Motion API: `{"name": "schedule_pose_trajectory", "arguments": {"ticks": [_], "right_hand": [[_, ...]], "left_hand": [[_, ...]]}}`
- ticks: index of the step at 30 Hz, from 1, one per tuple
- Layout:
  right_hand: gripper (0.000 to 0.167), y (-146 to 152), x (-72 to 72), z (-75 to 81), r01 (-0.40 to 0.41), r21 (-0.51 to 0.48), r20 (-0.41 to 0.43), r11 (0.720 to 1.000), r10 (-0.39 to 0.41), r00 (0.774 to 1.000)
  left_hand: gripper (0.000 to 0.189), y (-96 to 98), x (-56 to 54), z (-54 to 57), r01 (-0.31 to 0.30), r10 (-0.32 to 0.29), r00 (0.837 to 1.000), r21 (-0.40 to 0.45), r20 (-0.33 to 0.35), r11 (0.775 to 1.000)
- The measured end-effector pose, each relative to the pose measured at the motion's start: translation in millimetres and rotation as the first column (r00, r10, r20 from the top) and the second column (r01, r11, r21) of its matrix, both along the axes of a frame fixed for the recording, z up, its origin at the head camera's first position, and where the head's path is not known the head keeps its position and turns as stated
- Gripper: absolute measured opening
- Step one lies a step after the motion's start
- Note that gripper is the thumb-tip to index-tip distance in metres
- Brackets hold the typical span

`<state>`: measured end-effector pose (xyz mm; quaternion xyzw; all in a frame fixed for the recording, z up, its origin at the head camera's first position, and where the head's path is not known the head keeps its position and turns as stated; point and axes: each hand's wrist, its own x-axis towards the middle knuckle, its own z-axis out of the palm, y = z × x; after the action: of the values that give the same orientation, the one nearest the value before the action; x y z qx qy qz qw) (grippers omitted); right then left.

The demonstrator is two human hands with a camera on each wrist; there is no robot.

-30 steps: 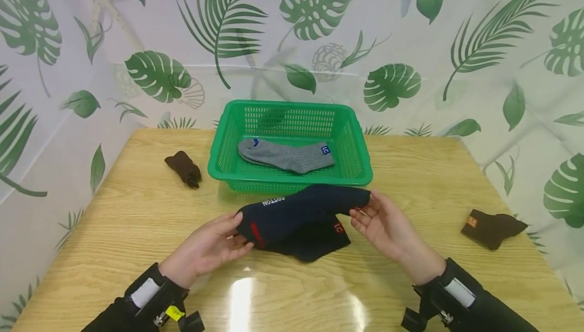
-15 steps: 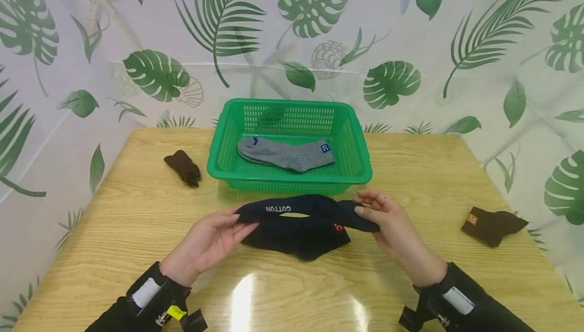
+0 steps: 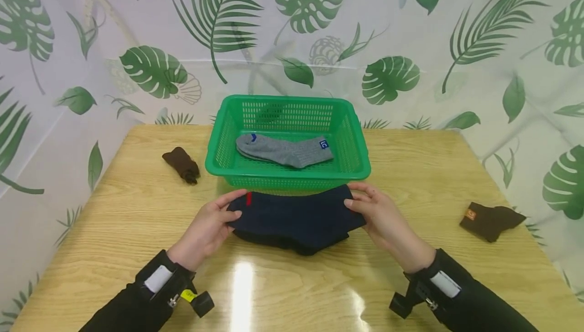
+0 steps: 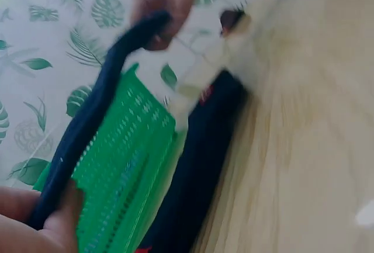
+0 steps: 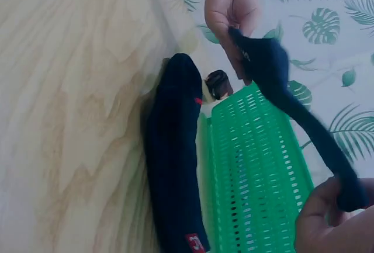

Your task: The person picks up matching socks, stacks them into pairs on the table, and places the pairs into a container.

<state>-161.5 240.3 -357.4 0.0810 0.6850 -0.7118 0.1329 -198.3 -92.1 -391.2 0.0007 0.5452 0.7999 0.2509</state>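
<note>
My left hand [image 3: 207,230] pinches the toe end of a navy sock [image 3: 292,215], thumb on top. At the cuff end, my right hand [image 3: 390,220] grips it between thumb and fingers. The sock is stretched flat between both hands, a red mark near its toe. Both wrist views show it raised off the table. Beneath it a second navy sock [image 5: 172,148] lies flat on the wood, with a red label at its cuff; in the head view only its lower edge shows past the held sock.
Just behind the hands stands a green plastic basket [image 3: 287,176] with a grey sock [image 3: 287,152] lying inside. One bunched brown sock [image 3: 182,164] is on the table at left. Another brown sock [image 3: 490,222], laid flatter, is near the right edge. A leaf-print cloth [image 3: 255,76] hangs behind.
The held navy sock has been turned over between the hands: its white lettering no longer shows in the head view, and it now spreads flat above the other sock. Both hands keep hold.
</note>
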Motion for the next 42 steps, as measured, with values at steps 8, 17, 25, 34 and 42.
{"name": "schedule_pose_trajectory", "arguments": {"ticks": [8, 17, 25, 34, 42], "right_hand": [[0.015, -6.6, -15.1, -24.7, -0.033, 0.017, -0.024, 0.999, 0.033, 0.999], [0.028, -6.9, -21.1, -43.5, -0.147, 0.279, -0.029, 0.949, 0.161, 0.987], [0.031, -5.8, -23.5, -50.7, -0.239, 0.507, -0.030, 0.828, 0.294, 0.955], [0.028, -11.7, -22.0, -43.2, -0.250, 0.824, -0.051, 0.508, 0.508, 0.860], [0.069, -35.2, 2.0, -37.3, -0.018, 0.999, -0.022, 0.044, 0.774, 0.633]], "left_hand": [[0.050, -6.3, -17.4, -10.2, 0.023, -0.074, 0.986, -0.318, -0.148, 0.948], [0.040, -2.3, -25.4, -27.1, 0.031, -0.188, 0.955, -0.556, -0.228, 0.830], [0.036, -0.6, -27.7, -28.0, 0.033, -0.231, 0.943, -0.627, -0.237, 0.778], [0.043, 11.4, -26.8, -22.3, -0.153, -0.431, 0.783, -0.810, -0.450, 0.567], [0.069, 35.7, 6.1, -4.6, -0.252, -0.881, 0.312, -0.925, -0.355, 0.283]]}}
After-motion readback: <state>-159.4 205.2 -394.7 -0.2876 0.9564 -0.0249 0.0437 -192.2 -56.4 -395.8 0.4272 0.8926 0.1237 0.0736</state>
